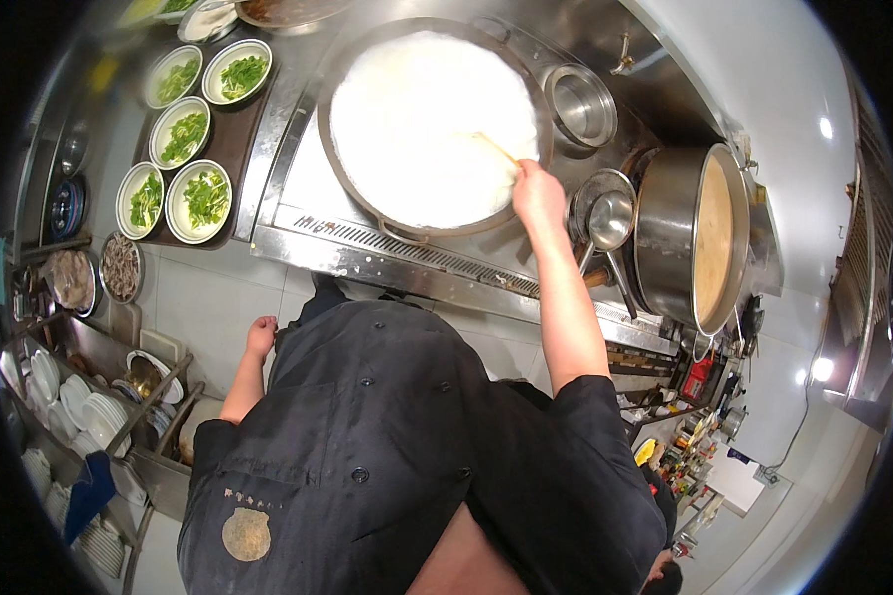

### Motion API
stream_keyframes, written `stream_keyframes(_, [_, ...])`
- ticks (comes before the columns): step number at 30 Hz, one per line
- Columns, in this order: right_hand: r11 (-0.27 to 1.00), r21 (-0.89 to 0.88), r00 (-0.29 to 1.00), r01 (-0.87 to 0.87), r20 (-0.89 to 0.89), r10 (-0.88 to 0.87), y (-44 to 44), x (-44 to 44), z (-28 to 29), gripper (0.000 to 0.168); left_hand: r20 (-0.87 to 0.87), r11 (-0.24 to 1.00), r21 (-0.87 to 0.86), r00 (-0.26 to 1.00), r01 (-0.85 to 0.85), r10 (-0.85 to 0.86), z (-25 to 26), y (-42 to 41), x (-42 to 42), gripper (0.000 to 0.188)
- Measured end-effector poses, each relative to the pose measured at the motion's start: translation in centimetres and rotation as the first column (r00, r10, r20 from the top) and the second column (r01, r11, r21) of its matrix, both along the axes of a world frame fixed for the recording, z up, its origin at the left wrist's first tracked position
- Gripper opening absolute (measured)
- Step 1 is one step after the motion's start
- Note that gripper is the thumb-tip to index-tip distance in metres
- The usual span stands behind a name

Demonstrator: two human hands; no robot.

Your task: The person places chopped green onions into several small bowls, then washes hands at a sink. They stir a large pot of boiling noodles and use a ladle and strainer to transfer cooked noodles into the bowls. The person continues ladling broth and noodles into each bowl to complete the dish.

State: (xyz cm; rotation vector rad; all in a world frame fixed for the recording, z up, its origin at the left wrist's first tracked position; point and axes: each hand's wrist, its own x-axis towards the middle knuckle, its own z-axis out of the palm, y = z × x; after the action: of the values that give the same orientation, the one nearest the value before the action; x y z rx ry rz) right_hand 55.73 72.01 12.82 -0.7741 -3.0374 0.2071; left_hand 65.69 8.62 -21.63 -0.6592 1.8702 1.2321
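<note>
A wide wok on the range is filled with bright white, steaming contents, too overexposed to make out in detail. My right hand reaches over the wok's near right rim, gripping long wooden chopsticks. Their tips go into the white contents; whether there is one stick or two is hard to tell. Down beside my body, away from the range, my left hand hangs with fingers curled and nothing visible in it. Below the wok's near side runs the range's slotted drain grate.
Several bowls of chopped greens stand on a brown tray at left. Right of the wok are a metal pot, a ladle and a tall stockpot. Stacked plates fill a rack lower left. Another person is partly visible lower right.
</note>
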Motion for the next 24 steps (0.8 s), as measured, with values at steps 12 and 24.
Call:
stream_keyframes(12, [0.981,-0.193,0.996,0.006,-0.089,-0.024,2.3,-0.8,7.0,0.032,-0.027,0.996,-0.063,0.998,0.063,-0.064,2.4,0.0,1.1,0.023])
stream_keyframes(24, [0.96,-0.281,1.0,0.006,-0.001,-0.007,-2.3,-0.8,-0.1,0.034,0.011,0.999,-0.021,0.999,0.043,-0.043,2.8,0.8,-1.1,0.027])
